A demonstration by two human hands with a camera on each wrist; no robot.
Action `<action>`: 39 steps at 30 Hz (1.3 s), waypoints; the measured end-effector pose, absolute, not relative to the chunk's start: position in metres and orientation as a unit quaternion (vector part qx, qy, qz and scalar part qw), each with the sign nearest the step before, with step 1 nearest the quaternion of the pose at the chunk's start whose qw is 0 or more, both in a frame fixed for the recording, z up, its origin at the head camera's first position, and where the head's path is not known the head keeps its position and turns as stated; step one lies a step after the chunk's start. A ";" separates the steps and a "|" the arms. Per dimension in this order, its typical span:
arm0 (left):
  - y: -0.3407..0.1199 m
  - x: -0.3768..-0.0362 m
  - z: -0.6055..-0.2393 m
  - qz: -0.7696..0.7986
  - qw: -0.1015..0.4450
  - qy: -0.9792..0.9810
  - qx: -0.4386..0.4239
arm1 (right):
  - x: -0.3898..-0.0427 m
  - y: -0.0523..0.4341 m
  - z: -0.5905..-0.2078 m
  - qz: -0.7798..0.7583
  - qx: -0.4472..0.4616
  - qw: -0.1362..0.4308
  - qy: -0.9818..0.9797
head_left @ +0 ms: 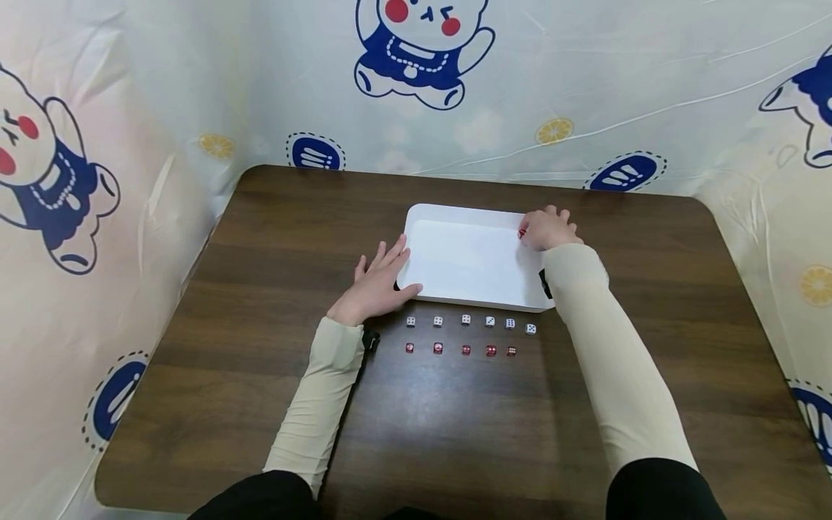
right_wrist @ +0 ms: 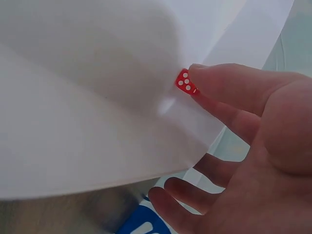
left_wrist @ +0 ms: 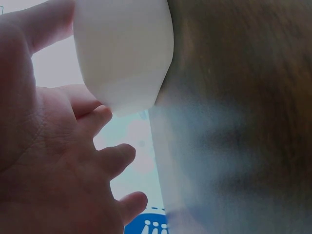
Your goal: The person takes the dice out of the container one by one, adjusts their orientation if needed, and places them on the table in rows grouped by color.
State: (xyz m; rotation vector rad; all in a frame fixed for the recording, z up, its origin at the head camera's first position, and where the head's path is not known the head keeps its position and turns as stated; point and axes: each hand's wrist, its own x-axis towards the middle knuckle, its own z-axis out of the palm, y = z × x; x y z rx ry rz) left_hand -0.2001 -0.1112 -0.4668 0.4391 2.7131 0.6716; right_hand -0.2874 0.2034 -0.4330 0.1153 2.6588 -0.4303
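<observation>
My right hand is over the right end of a white tray, near its far corner. Thumb and index finger pinch a red die; in the right wrist view its five-pip face shows, with the other fingers spread beyond the rim. At the tray's left end, my left hand rests against the wall with fingers spread and fairly straight. Its thumb lies at the near left corner, and the left wrist view has the fingertips beside the tray's outer side.
In front of the tray, several white dice form a row across the brown table. A row of several red dice lies nearer to me. A printed curtain hangs around the table's back and sides.
</observation>
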 end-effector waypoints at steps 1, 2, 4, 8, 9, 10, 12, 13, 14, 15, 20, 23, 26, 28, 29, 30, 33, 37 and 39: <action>-0.111 -0.200 -0.467 0.236 0.155 0.947 0.154 | -0.288 0.204 -0.433 -0.154 0.040 0.221 0.962; -0.111 -0.200 -0.467 0.237 0.154 0.947 0.154 | -0.288 0.204 -0.434 -0.152 0.038 0.219 0.963; -0.111 -0.200 -0.467 0.237 0.154 0.947 0.154 | -0.289 0.204 -0.434 -0.150 0.035 0.215 0.964; -0.111 -0.201 -0.467 0.237 0.152 0.947 0.154 | -0.289 0.205 -0.435 -0.146 0.030 0.209 0.966; -0.111 -0.201 -0.467 0.237 0.152 0.947 0.155 | -0.289 0.205 -0.435 -0.145 0.029 0.209 0.967; -0.111 -0.201 -0.468 0.237 0.151 0.947 0.155 | -0.288 0.205 -0.435 -0.144 0.027 0.208 0.967; -0.111 -0.201 -0.468 0.237 0.151 0.947 0.154 | -0.288 0.204 -0.435 -0.143 0.025 0.206 0.968; -0.112 -0.201 -0.468 0.237 0.151 0.947 0.154 | -0.288 0.204 -0.436 -0.141 0.024 0.206 0.968; -0.112 -0.201 -0.468 0.237 0.151 0.947 0.154 | -0.288 0.203 -0.436 -0.140 0.023 0.207 0.968; -0.112 -0.201 -0.468 0.237 0.151 0.947 0.153 | -0.287 0.203 -0.435 -0.139 0.022 0.207 0.968; -0.112 -0.201 -0.469 0.237 0.152 0.947 0.153 | -0.285 0.201 -0.433 -0.133 0.020 0.213 0.968; -0.112 -0.201 -0.469 0.238 0.151 0.947 0.153 | -0.285 0.201 -0.433 -0.135 0.022 0.217 0.967; -0.112 -0.201 -0.469 0.239 0.151 0.947 0.155 | -0.285 0.201 -0.435 -0.133 0.021 0.219 0.966; -0.111 -0.201 -0.469 0.237 0.150 0.947 0.156 | -0.285 0.202 -0.435 -0.131 0.020 0.220 0.966; -0.111 -0.201 -0.469 0.237 0.150 0.947 0.156 | -0.285 0.202 -0.435 -0.129 0.019 0.221 0.967; -0.112 -0.201 -0.469 0.237 0.150 0.947 0.157 | -0.285 0.202 -0.435 -0.127 0.017 0.221 0.967; -0.112 -0.201 -0.469 0.235 0.150 0.948 0.157 | -0.284 0.202 -0.435 -0.124 0.014 0.219 0.968; -0.112 -0.201 -0.469 0.235 0.151 0.947 0.157 | -0.284 0.202 -0.435 -0.124 0.014 0.216 0.968; -0.111 -0.200 -0.468 0.237 0.152 0.947 0.157 | -0.284 0.202 -0.435 -0.126 0.016 0.217 0.968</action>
